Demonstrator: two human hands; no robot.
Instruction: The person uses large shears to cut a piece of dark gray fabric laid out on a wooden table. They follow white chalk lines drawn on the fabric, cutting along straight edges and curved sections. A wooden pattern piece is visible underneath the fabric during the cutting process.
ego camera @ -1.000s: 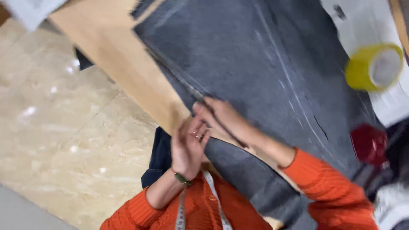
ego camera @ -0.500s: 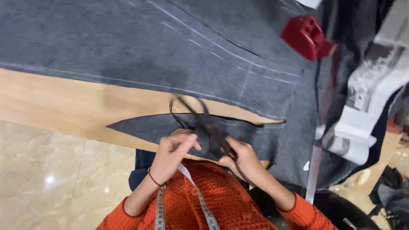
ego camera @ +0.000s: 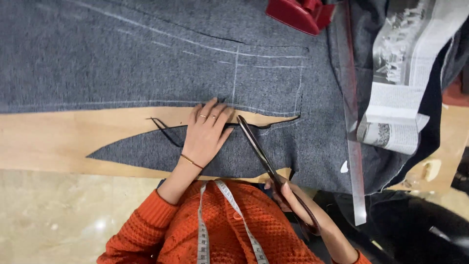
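On the wooden table, a large sheet of grey cloth marked with chalk lines lies spread flat, and a long pointed strip of it stretches below the cut, its tip aimed toward nine o'clock. The left hand rests palm down on this strip near its wide end, fingers pointing to about one o'clock and lying close together, only slightly fanned, pressing the cloth flat; rings show on two fingers and a thin bracelet circles the wrist. The right hand sits at about five o'clock from the left one, its fingers curled shut around the handles of a pair of scissors. The scissors' long axis runs on a diagonal from the handles at five o'clock up to the tips at eleven o'clock, and the tips lie just beside the left hand's fingertips, right at the open slit in the cloth. The blades look closed or nearly so. A loose dark thread curls on the bare wood at nine o'clock from the left hand. A tape measure hangs over the orange knitted sweater. At two o'clock, well apart, a clear ruler lies lengthwise near folded newspaper, and a red object sits at the top edge.
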